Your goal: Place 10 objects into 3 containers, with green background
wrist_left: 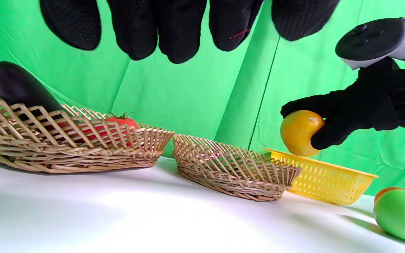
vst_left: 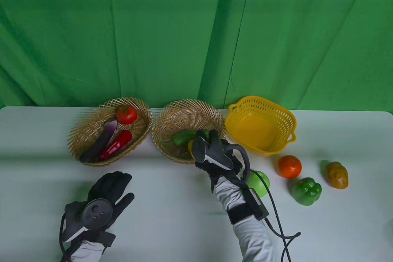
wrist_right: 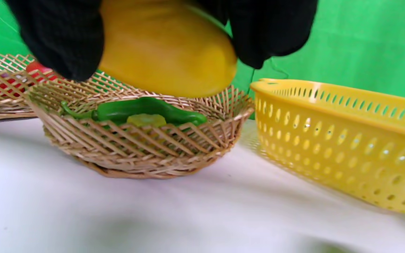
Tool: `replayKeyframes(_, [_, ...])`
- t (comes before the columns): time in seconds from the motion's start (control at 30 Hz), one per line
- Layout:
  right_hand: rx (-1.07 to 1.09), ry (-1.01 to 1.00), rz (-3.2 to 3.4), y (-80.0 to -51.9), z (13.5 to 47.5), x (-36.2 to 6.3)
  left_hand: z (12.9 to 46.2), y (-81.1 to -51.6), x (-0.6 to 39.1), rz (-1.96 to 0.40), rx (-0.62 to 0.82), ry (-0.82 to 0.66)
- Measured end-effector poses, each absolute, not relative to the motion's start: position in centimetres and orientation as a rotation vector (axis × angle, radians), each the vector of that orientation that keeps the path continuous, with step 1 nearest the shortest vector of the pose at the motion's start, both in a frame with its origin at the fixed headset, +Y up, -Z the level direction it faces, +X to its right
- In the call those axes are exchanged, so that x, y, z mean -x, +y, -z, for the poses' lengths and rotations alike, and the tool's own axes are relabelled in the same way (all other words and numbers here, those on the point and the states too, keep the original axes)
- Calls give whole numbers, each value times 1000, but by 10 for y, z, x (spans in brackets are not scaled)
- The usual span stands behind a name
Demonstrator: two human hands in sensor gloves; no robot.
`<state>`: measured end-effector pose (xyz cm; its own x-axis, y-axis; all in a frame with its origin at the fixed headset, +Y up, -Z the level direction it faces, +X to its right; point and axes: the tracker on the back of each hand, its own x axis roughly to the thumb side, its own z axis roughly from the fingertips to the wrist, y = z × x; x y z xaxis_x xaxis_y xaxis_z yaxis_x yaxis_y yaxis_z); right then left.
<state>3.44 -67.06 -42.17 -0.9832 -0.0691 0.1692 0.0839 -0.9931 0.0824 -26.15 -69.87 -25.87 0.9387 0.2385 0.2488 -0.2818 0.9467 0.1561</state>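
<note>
1. The right hand (vst_left: pixel 212 151) grips a yellow fruit (wrist_left: pixel 300 133), likely a lemon or mango, over the near rim of the middle wicker basket (vst_left: pixel 184 114); the right wrist view shows the fruit clear of the weave, not yet resting in it.

2. A green pepper (wrist_right: pixel 146 109) already lies in that basket, with a small yellowish piece (wrist_right: pixel 147 120) beside it that cannot be identified.

3. The left hand (vst_left: pixel 104 199) lies on the table (vst_left: pixel 172 213) with fingers extended, holding nothing, well apart from the baskets.

4. The left wicker basket (vst_left: pixel 89 127) holds a tomato (vst_left: pixel 126 114), an aubergine (vst_left: pixel 101 143) and a red chilli (vst_left: pixel 118 144). The yellow plastic basket (vst_left: pixel 261 105) holds nothing that can be seen.

5. Waiting on the table to the right: a green apple (vst_left: pixel 261 182), an orange (vst_left: pixel 289 166), a green bell pepper (vst_left: pixel 307 191) and a potato (vst_left: pixel 337 175).

6. The step appears to be a release into the middle basket. Done well, the hand would carry the fruit further past the rim, lower it close to the bed beside the pepper, then let go, since a rounded fruit dropped on the sloped weave could roll out.
</note>
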Motion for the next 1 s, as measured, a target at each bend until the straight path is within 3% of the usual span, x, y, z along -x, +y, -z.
replayKeyframes(0.4, [205, -210, 3063, -683, 441, -20, 259, -699, 262, -261, -181, -222])
replayKeyframes(0.53, [156, -150, 3002, -686, 441, -20, 261, -702, 261, -247, -163, -226])
replayKeyframes(1.0, [232, -114, 3049, -668, 418, -58, 261, -704, 262, -225, -147, -225])
